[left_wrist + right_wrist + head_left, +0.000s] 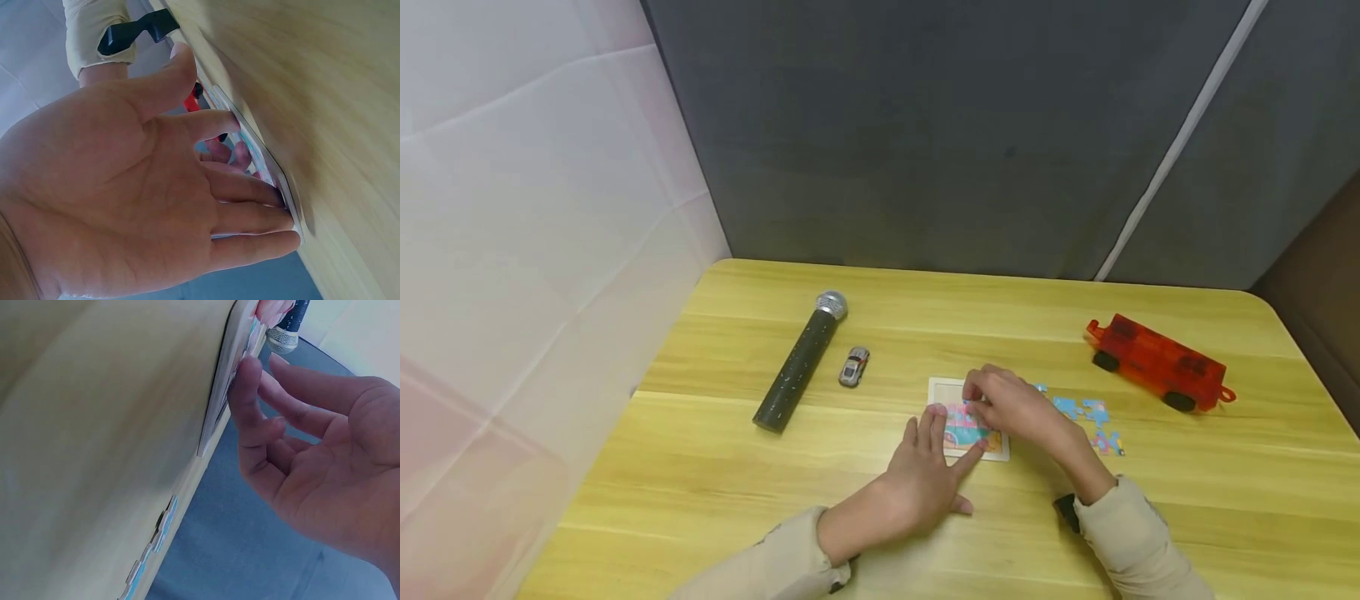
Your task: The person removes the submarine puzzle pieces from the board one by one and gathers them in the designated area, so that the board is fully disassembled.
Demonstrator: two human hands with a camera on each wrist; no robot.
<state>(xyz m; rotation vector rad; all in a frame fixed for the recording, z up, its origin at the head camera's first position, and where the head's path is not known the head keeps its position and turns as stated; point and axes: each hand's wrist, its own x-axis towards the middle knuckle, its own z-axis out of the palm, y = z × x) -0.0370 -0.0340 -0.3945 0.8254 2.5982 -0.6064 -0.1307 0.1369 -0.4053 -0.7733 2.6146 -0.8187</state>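
Note:
A small jigsaw puzzle [966,436] lies in a pale frame tray [997,455], its lower part filled with pink, green and orange pieces. My left hand [919,483] rests with spread, straight fingers on the tray's left and front edges. Over the upper part, my right hand [1011,404] bends its fingers, their tips right at the puzzle beside a bit of blue. In the right wrist view, one bent finger [250,375] touches the board and the thumb stands apart; I cannot tell whether a piece is pinched. Loose blue jigsaw pieces [1096,412] lie right of the tray.
A black microphone [797,367] and a small silver toy car [853,367] lie on the wooden table [685,492], left of the tray. At the right back stands a red toy wagon [1161,362] with black wheels. A dark partition [910,142] rises behind the table.

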